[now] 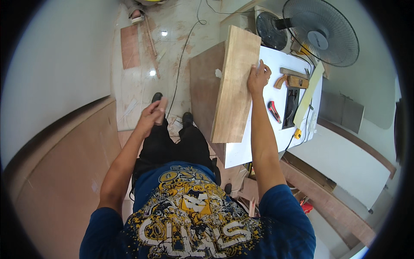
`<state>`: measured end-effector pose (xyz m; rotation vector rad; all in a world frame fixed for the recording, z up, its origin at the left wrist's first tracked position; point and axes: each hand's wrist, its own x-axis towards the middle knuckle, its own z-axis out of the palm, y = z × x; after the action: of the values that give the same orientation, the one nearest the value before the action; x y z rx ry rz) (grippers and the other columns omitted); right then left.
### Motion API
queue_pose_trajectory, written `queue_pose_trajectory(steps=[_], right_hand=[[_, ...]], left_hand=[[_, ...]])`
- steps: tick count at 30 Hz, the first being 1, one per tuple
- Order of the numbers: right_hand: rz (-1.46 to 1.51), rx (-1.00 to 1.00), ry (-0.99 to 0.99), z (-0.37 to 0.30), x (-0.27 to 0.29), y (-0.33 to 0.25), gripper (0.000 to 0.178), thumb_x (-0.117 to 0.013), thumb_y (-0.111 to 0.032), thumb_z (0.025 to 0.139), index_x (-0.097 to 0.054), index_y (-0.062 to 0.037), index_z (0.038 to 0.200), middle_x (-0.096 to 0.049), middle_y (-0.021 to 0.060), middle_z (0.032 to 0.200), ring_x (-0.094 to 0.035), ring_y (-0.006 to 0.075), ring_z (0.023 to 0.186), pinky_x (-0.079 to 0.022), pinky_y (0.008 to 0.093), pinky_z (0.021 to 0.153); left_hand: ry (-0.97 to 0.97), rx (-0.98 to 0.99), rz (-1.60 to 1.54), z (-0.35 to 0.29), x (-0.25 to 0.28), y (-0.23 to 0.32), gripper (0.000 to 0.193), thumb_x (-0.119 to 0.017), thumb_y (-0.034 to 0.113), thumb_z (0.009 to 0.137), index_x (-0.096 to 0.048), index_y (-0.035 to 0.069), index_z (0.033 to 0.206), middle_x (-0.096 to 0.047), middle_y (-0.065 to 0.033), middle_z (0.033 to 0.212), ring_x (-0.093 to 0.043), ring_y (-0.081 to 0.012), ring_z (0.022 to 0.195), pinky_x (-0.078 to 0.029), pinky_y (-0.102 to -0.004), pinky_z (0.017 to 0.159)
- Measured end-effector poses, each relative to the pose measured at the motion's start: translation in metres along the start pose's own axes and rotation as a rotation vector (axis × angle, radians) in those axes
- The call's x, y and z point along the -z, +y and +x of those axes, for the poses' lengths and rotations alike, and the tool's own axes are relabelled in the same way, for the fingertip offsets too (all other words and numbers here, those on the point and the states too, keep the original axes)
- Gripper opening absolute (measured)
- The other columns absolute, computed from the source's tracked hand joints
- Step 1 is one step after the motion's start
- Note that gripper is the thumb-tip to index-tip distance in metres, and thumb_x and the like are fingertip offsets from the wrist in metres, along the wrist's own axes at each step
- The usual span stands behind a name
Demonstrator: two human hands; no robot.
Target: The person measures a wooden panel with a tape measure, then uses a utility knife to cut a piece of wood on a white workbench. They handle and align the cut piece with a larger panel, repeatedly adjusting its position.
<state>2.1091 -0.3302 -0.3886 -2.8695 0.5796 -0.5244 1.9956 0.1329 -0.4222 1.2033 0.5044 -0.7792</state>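
Observation:
My left hand point(151, 115) is out over my legs, its fingers closed round a small reddish-brown block point(162, 111); I cannot tell whether it is bare wood or wrapped. A long, light-brown wooden board point(237, 90) lies along the left edge of a white-topped table, jutting a little past it. My right hand point(258, 78) grips the board's right edge near its far half, fingers curled. Right of that hand, a wooden hand plane point(297, 82) and a hammer point(293, 72) lie on the table. A red utility knife point(274, 112) rests closer to my forearm.
A standing fan point(319, 39) rises behind the table. Also on the tabletop point(239, 156) are a black tray point(291, 108), a pale strip point(308, 95) and a yellow tape measure point(297, 133). A cable point(183, 54) crosses the dusty floor beside a plywood piece point(130, 46). A wooden panel point(64, 159) stands left.

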Motion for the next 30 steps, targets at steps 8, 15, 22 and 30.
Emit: queue_pose_trajectory(steps=[8, 15, 22, 30], right_hand=[[0.121, 0.569, -0.776, -0.170, 0.125, -0.044, 0.097, -0.079, -0.046, 0.083, -0.034, -0.0124, 0.162, -0.025, 0.0206, 0.170, -0.015, 0.0413, 0.159, -0.014, 0.0681, 0.121], [0.075, 0.552, -0.518, -0.244, 0.122, -0.014, 0.075, -0.067, -0.005, 0.082, -0.050, -0.0181, 0.154, -0.034, 0.0134, 0.167, -0.025, 0.0411, 0.156, -0.017, 0.0664, 0.123], [0.229, 0.751, -0.213, -0.101, 0.272, -0.006, 0.059, -0.061, 0.004, 0.082, -0.062, -0.0108, 0.139, -0.066, 0.0111, 0.138, -0.064, 0.0327, 0.127, -0.050, 0.0466, 0.104], [0.447, 0.338, 0.297, 0.143, 0.511, -0.031, 0.048, -0.072, -0.040, 0.098, -0.071, -0.0028, 0.128, -0.074, 0.0084, 0.113, -0.066, 0.0167, 0.108, -0.052, 0.0302, 0.095]], left_hand=[[0.123, 0.109, -0.158, -0.068, -0.095, -0.042, 0.057, -0.074, 0.031, 0.098, -0.055, 0.006, 0.145, -0.065, -0.0076, 0.115, -0.062, -0.0147, 0.095, -0.052, -0.0320, 0.075], [0.173, 0.115, -0.080, -0.124, -0.105, -0.080, 0.053, -0.072, 0.033, 0.097, -0.057, 0.012, 0.143, -0.068, -0.0088, 0.121, -0.067, -0.0204, 0.105, -0.054, -0.0380, 0.075], [0.146, 0.072, 0.054, -0.142, -0.109, -0.091, 0.052, -0.073, 0.030, 0.098, -0.060, 0.008, 0.142, -0.068, -0.0110, 0.119, -0.065, -0.0187, 0.098, -0.053, -0.0348, 0.069], [0.155, -0.098, 0.011, -0.122, -0.076, -0.129, 0.052, -0.073, 0.029, 0.097, -0.059, 0.004, 0.141, -0.067, -0.0123, 0.120, -0.065, -0.0205, 0.102, -0.055, -0.0348, 0.077]])
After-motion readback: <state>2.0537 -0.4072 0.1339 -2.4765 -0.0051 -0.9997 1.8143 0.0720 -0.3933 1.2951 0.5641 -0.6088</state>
